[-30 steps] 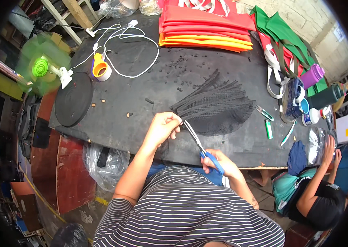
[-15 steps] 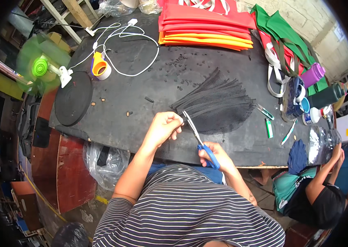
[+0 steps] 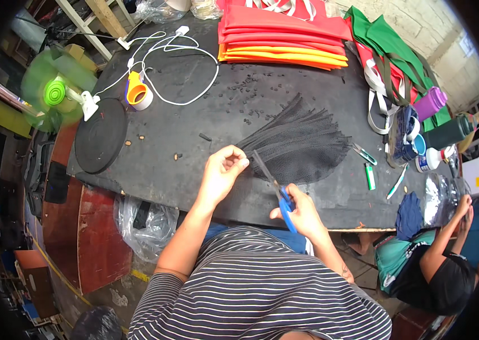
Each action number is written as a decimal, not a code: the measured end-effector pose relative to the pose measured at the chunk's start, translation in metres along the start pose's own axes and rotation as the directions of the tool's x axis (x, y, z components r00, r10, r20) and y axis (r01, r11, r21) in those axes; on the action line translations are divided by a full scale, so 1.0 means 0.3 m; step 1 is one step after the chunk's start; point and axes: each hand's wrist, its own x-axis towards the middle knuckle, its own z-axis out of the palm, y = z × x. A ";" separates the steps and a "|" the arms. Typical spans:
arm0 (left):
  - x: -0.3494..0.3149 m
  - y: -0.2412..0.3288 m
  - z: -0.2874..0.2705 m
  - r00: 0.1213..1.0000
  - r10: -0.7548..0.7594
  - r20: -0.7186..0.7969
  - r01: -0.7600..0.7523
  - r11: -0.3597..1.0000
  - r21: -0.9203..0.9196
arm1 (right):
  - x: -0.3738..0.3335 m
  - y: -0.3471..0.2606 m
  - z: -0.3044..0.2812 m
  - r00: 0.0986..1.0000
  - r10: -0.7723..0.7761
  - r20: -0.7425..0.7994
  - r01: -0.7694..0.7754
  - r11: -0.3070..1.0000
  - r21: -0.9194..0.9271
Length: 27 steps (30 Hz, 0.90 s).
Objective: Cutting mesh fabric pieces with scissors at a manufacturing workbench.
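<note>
My left hand (image 3: 223,173) is closed in a pinch on the narrow end of a piece of black mesh (image 3: 307,144), which fans out to the right over the table. The fingertips cover the exact spot that is gripped. A pair of scissors (image 3: 285,208) with blue handles is in my right hand (image 3: 304,214). Their blades point up and left, and the tips are close beside the left fingertips, over the mesh. Small black scraps (image 3: 245,88) are strewn over the table beyond the mesh.
A flat roll of black strap (image 3: 100,136), a tape dispenser (image 3: 138,93), a white cable and a green clip fan (image 3: 55,90) are at left. Red and orange bags (image 3: 282,42) are stacked at the back. Snips (image 3: 365,153) and bottles (image 3: 449,133) lie right. Another person (image 3: 435,260) sits lower right.
My left hand has shifted slightly up and left. My right hand has moved a little up and right, turning the scissors, whose blades now look closer together.
</note>
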 end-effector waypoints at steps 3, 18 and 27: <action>-0.004 0.007 -0.001 0.997 -0.071 0.005 0.071 0.988 -0.136 | 0.002 -0.031 0.009 0.987 -0.141 -0.079 0.109 0.942 -0.318; -0.011 0.039 0.003 0.995 -0.098 0.011 0.097 0.950 -0.296 | 0.013 -0.020 0.036 0.966 -0.193 -0.171 0.132 0.940 -0.315; -0.020 0.045 0.014 0.993 -0.108 0.043 0.116 0.935 -0.336 | 0.011 -0.012 0.044 0.968 -0.196 -0.159 0.141 0.942 -0.303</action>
